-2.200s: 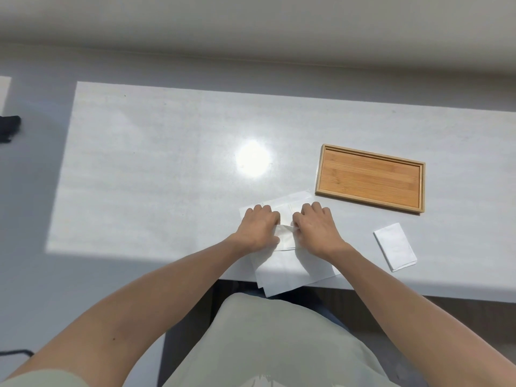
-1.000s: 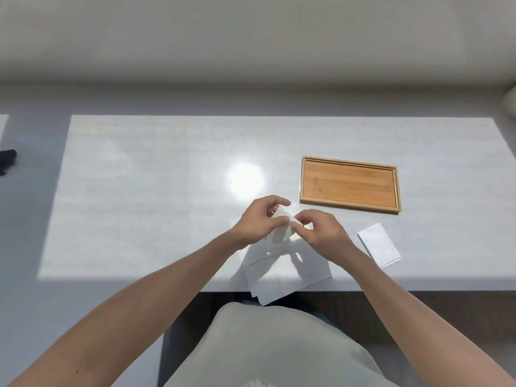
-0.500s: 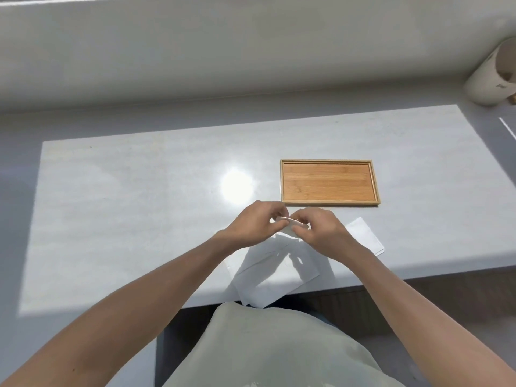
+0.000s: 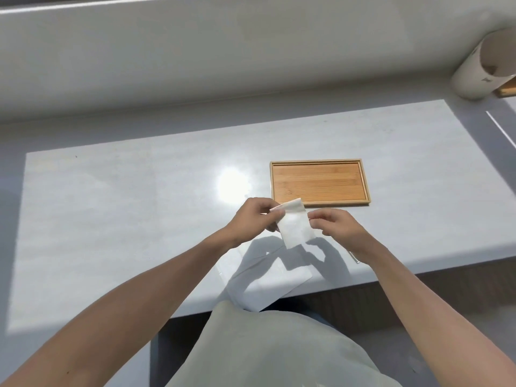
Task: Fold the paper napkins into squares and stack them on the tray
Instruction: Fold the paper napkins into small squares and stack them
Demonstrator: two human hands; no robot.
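I hold a small folded white napkin (image 4: 295,226) in the air above the table's front edge, just in front of the wooden tray (image 4: 319,182). My left hand (image 4: 252,220) pinches its upper left corner. My right hand (image 4: 339,229) has thumb and forefinger closed at its right edge. The tray holds nothing. Flat unfolded napkins (image 4: 268,284) lie under my hands and hang over the table's front edge. A sliver of another folded napkin (image 4: 353,257) shows beside my right wrist, mostly hidden.
The pale table (image 4: 125,213) stretches wide to the left. A white cylinder (image 4: 485,65) lies at the far right corner with a wooden item (image 4: 507,91) beside it. A wall ledge runs behind the table.
Both hands lifted the napkin off the flat sheets and turned it, so it now hangs facing me. The view tilted up and right, bringing the white cylinder in.
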